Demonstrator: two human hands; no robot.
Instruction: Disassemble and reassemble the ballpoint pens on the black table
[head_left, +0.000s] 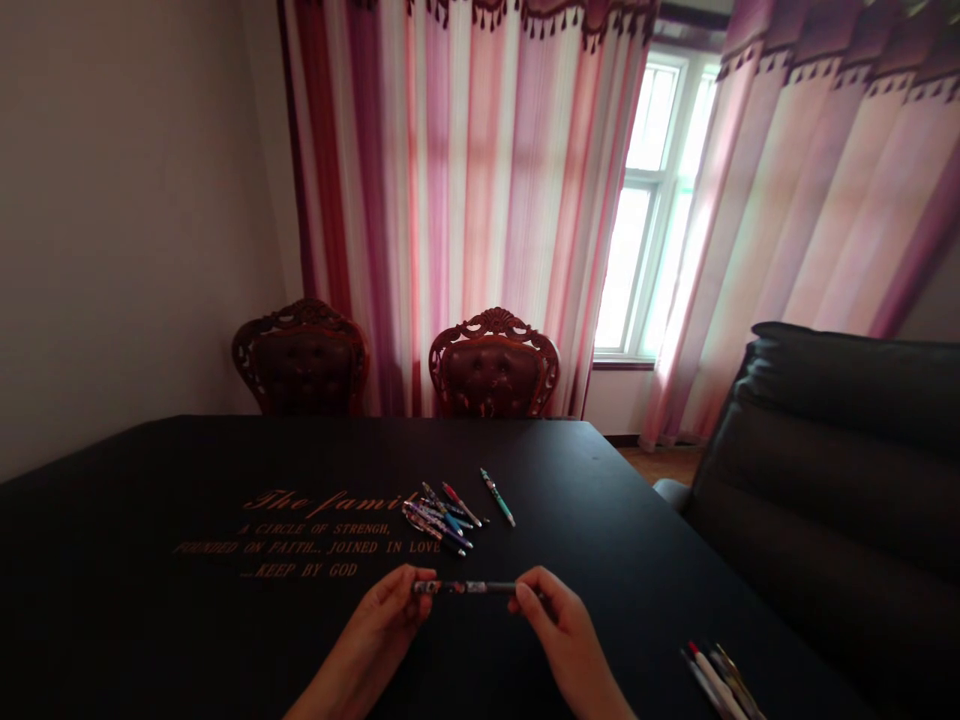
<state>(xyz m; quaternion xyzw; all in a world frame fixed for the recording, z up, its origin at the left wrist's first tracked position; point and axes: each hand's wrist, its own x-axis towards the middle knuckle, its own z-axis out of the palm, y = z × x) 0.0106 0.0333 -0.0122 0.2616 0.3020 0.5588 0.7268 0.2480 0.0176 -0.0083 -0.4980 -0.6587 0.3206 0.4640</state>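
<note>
My left hand (382, 630) and right hand (562, 630) hold a patterned pen (465, 588) level between them, pinched at its two ends over the black table (600, 520). Farther across the table, a loose heap of printed pens (439, 522) lies well beyond my hands, with a red pen (460, 503) at its edge and a teal pen (498, 497) just to its right. Gold lettering (307, 535) runs to the heap's left. At the near right, more pens (720, 682) lie together. A dark sofa (832, 480) stands along the right side, and two carved wooden chairs (495, 365) stand at the far side before striped curtains (465, 200) and a bright window (649, 210).
</note>
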